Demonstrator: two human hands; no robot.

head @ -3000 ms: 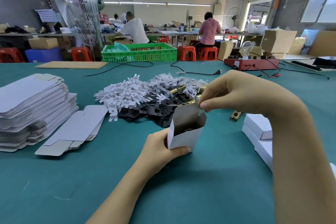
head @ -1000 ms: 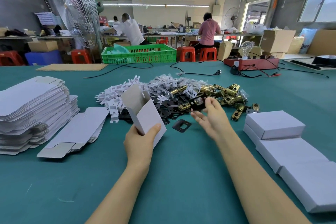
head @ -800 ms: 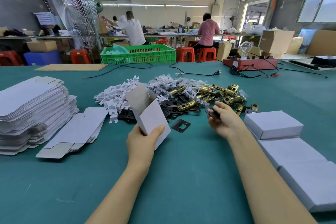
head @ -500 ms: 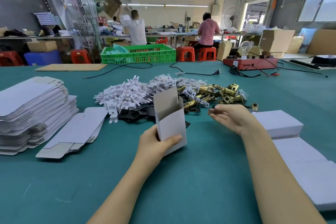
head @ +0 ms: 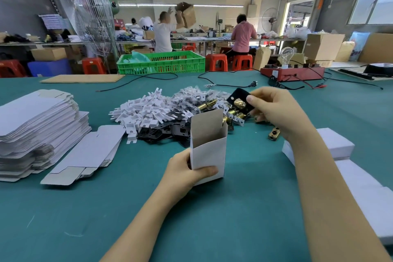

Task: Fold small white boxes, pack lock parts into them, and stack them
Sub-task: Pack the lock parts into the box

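— Any brand, label or writing you can read?

— None that I can make out. The folded white box is plain on its near face, and the flat blanks stacked at left look unprinted too.

— How are the hands placed?

— The left hand comes up from the lower middle and grips the box near its base, thumb curled across the front face, fingers behind. The right hand is raised above the table, beyond and to the right of the box, forearm running in from the lower right. Thumb and fingers pinch a black plate; a brass part shows against that plate, but whether the hand also holds it I cannot tell.

— Which way does the box point?

— It stands with its long axis upright, mouth open at the top, brown-grey inner flap raised at the back, leaning slightly away.

— And where does it sit among the rest?

— Just in front of the pile of lock parts, white plastic pieces, black plates and brass latches heaped together. Finished closed boxes lie at right, partly behind the right forearm.
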